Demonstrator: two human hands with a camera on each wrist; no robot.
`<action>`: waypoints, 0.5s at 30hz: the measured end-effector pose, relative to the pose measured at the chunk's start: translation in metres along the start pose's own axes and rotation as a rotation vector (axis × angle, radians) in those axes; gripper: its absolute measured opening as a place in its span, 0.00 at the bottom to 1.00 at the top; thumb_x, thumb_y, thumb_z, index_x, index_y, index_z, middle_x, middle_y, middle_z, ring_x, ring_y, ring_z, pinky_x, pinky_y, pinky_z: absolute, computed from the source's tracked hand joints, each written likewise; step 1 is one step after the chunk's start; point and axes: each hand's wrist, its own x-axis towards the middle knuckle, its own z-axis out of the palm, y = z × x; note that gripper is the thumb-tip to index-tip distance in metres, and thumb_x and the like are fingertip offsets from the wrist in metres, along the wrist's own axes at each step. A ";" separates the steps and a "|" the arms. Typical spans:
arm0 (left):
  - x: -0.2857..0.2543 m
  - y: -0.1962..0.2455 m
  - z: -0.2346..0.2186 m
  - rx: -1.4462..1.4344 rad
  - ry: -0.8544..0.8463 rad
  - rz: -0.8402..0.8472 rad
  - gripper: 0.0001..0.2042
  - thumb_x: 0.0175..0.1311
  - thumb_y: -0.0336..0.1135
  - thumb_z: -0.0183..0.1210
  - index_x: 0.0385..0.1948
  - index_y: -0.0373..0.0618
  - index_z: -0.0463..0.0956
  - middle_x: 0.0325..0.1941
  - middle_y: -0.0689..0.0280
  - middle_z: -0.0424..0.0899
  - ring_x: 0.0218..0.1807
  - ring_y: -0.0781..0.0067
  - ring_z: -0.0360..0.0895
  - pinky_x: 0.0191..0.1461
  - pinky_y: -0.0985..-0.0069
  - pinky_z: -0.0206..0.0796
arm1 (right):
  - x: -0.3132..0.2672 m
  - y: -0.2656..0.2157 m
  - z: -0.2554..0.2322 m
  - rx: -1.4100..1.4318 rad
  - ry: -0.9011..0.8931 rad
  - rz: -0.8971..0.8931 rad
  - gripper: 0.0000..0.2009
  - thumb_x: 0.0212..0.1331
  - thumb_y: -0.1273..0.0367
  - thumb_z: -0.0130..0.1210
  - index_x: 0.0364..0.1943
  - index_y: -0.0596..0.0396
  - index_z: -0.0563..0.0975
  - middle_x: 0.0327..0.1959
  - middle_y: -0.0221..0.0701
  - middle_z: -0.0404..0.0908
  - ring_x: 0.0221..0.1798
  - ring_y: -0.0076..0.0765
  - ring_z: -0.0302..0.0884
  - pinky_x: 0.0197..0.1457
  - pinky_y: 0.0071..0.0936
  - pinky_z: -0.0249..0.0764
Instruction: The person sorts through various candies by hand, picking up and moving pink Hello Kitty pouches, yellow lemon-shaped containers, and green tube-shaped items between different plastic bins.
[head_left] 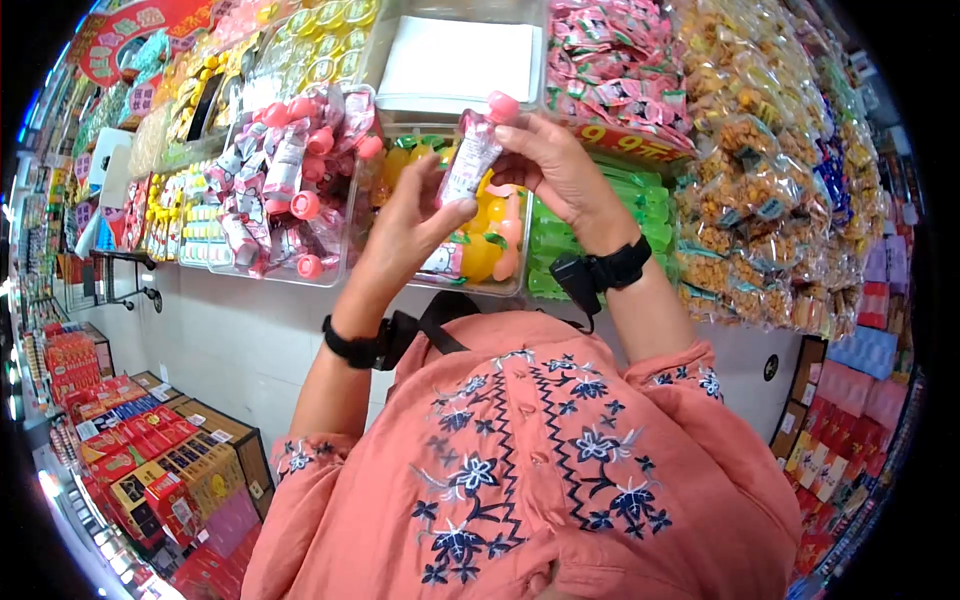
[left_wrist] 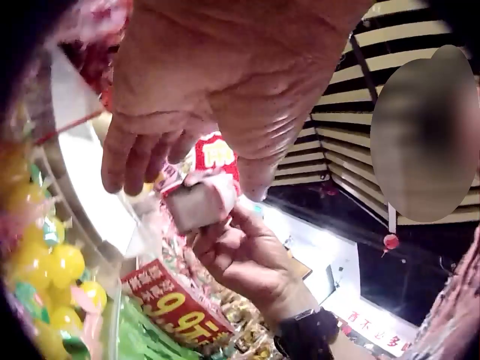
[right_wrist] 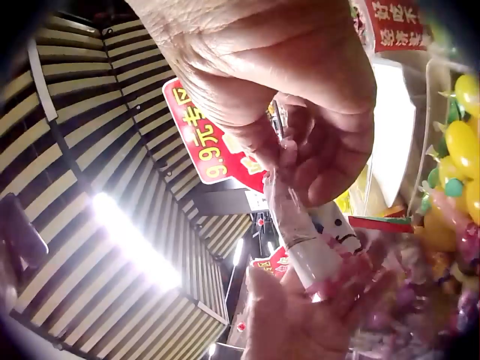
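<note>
A pink pouch (head_left: 472, 160) with a round pink cap and a pale printed label is held up over the candy trays. My right hand (head_left: 555, 165) pinches its upper end just below the cap, and in the right wrist view the fingers curl over that end of the pouch (right_wrist: 304, 244). On the other side my left hand (head_left: 410, 215) has its thumb at the pouch's lower end, fingers extended and spread apart. The left wrist view shows those fingers straight, with the pouch (left_wrist: 199, 204) beyond them. Similar pink pouches (head_left: 285, 160) fill the clear tray at left.
Yellow fruit-shaped candies (head_left: 485, 250) lie in a tray below the hands, with green packs (head_left: 600, 215) to their right. Bagged snacks (head_left: 745, 190) are heaped at far right. White sheets (head_left: 460, 60) lie behind the hands. Red boxes (head_left: 130, 430) are stacked low at left.
</note>
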 end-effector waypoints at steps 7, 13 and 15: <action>-0.001 -0.008 0.052 -0.419 -0.119 -0.240 0.19 0.73 0.43 0.54 0.58 0.42 0.68 0.40 0.67 0.78 0.36 0.79 0.77 0.40 0.79 0.73 | -0.040 0.010 -0.036 -0.040 0.092 -0.026 0.12 0.67 0.63 0.58 0.43 0.57 0.73 0.36 0.31 0.81 0.35 0.26 0.81 0.41 0.23 0.80; -0.005 -0.023 0.081 -0.291 -0.111 -0.147 0.24 0.71 0.41 0.55 0.63 0.40 0.60 0.44 0.63 0.79 0.42 0.72 0.82 0.42 0.76 0.75 | -0.060 0.007 -0.048 -0.105 0.122 0.008 0.11 0.69 0.62 0.55 0.40 0.56 0.74 0.35 0.31 0.81 0.35 0.24 0.81 0.40 0.22 0.79; -0.007 -0.025 0.083 -0.287 -0.107 -0.143 0.24 0.71 0.42 0.55 0.63 0.40 0.60 0.42 0.64 0.78 0.41 0.73 0.81 0.42 0.75 0.75 | -0.061 0.010 -0.054 -0.071 0.085 0.041 0.11 0.69 0.62 0.55 0.40 0.56 0.74 0.35 0.31 0.81 0.34 0.24 0.80 0.40 0.22 0.79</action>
